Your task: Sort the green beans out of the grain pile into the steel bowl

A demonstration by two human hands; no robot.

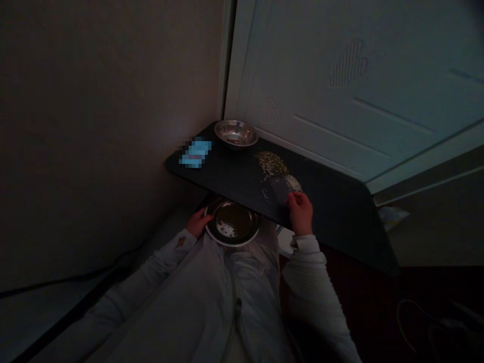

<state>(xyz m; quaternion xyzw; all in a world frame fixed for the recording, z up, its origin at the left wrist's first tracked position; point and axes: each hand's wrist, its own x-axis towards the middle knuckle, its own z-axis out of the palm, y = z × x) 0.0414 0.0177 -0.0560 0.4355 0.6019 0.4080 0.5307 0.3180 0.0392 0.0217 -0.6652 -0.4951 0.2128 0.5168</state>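
Observation:
My left hand (198, 222) grips the left rim of a metal bowl (247, 239) over my lap, just under the near edge of the dark tabletop. Small dark grains lie inside that bowl. Above the table, my right hand (301, 210) pinches a thin, see-through flat piece (280, 190), perhaps plastic; its exact kind is hard to make out in the dim light. The piece touches or hovers close to the table beside a pile of green grains (273, 165) and a smaller heap of white grains (294, 182). A few pale grains are scattered left of it.
A second metal bowl (236, 135) stands at the back of the black table (336, 217). Left of it lies a lit, blurred-out phone-like screen (195, 154). A wall (113, 101) and a white door (302, 75) border the table. A cable (401, 312) lies at lower right.

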